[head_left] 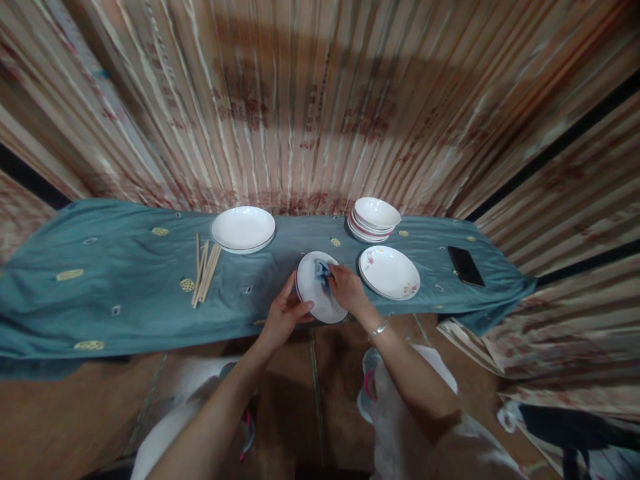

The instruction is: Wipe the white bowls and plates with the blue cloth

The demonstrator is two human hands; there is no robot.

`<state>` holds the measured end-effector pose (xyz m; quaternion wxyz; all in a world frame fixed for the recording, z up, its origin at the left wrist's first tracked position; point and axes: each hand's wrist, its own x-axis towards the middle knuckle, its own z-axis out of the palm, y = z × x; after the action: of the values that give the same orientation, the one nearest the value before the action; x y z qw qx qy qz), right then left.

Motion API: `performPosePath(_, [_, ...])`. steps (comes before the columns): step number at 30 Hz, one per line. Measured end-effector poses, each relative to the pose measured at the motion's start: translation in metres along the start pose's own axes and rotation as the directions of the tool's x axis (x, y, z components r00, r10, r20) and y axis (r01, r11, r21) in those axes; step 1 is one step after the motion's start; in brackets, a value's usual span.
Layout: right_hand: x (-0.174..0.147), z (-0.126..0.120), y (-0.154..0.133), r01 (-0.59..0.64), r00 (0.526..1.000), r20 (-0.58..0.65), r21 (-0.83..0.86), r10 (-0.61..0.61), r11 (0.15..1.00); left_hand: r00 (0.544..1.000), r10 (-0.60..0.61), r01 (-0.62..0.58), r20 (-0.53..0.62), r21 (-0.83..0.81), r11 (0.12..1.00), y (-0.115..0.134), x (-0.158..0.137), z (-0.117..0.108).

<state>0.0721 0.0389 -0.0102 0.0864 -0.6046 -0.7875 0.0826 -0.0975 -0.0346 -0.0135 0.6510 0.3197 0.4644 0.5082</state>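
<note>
A white plate (313,297) with a dark rim is tilted up near the front edge of the table. My left hand (285,312) grips its lower left edge, thumb on the face and fingers behind. Against the plate's inner face, my right hand (346,288) has its fingers closed on a crumpled blue cloth (323,269). Just right of the plate lie stacked flower-patterned plates (390,272). Behind these stands a pile of white bowls (375,217), some with a red band.
Wooden chopsticks (206,273) lie to the left, beside stacked white plates (243,228). A black phone (466,265) rests at the right end. A teal patterned cloth (135,293) covers the long table, and a curtain (300,100) hangs right behind it.
</note>
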Motion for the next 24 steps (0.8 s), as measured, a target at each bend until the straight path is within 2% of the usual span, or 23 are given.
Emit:
performPosePath(7, [-0.026,-0.006,0.002,0.050,0.989,0.142,-0.095,-0.036,0.994,1.000,0.005,-0.005,0.015,0.022,1.000,0.002,0.001,-0.001])
performPosePath(15, [-0.050,-0.022,-0.011,0.114,0.963,0.252,-0.074,-0.092,0.991,0.999,0.007,-0.008,0.039,0.025,1.000,0.002,0.005,-0.002])
performPosePath(20, [-0.057,-0.022,-0.019,0.156,0.964,0.212,0.047,-0.162,0.987,0.999,0.008,-0.009,0.052,0.022,1.000,0.002,0.004,-0.002])
performPosePath(24, [-0.058,-0.013,-0.022,0.222,0.967,0.075,0.225,-0.244,0.949,0.999,0.010,-0.011,0.045,0.022,1.000,0.003,0.005,-0.002])
